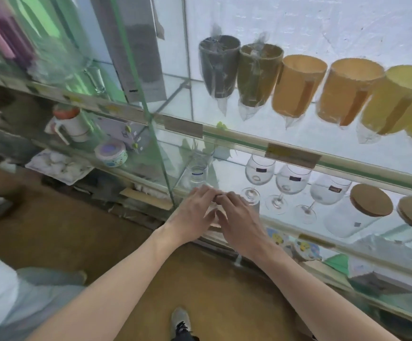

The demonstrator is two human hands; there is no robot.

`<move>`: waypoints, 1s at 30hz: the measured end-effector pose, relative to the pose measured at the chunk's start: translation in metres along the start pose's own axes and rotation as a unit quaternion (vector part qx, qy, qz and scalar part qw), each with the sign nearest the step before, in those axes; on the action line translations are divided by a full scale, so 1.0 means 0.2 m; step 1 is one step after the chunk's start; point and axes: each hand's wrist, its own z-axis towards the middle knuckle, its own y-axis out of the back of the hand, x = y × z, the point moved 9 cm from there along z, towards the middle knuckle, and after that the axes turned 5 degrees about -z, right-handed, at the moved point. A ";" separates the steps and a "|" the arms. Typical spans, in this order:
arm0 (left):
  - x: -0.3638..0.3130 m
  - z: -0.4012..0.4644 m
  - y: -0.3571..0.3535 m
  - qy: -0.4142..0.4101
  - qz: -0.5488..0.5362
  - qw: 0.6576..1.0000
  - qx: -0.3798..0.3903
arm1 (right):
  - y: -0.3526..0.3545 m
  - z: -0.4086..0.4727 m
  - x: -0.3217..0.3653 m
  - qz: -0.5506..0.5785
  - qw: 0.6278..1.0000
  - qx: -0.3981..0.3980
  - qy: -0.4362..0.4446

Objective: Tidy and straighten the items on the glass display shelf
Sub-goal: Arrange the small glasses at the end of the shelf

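- Head view looks down on both hands meeting at the front edge of the glass shelf [229, 183], near its left end, right by the upright glass divider [160, 153].
- Biggest risk as I see it: the left hand [195, 210] and right hand [239, 217] are cupped round a small clear glass [212, 212], and it sits right at the shelf lip. A nudge toward the body could tip it off onto the floor.
- Second risk: the nearest wine glass [259, 172] stands just beside the right hand, with two more in a row past it. They're tall on thin stems, so a wrist swinging right could knock one and take the others with it.
- A clear tumbler [198, 166] stands just behind the fingers, so pushing too far back could clink into it.
- Grip: both hands curl in loosely, fingertips touching each other over the top. They look closed around the small glass, but it's mostly hidden and blurry, so I can't tell how firm the hold is.
- Pose: both forearms reach forward and converge, palms down, wrists about level with the shelf edge.
- Jars with cork lids [370, 200] sit well off to the right, out of harm's way.
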 end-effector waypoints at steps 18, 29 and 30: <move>0.60 0.53 0.02 0.018 0.123 0.991 0.039 | -0.45 0.98 -0.46 -0.186 0.958 0.114 -0.186; 0.63 0.57 0.04 0.040 0.185 0.979 0.078 | -0.44 0.96 -0.36 -0.227 0.965 0.085 -0.096; 0.63 0.56 0.04 0.044 0.186 0.978 0.086 | -0.41 0.93 -0.35 -0.229 0.966 0.073 -0.094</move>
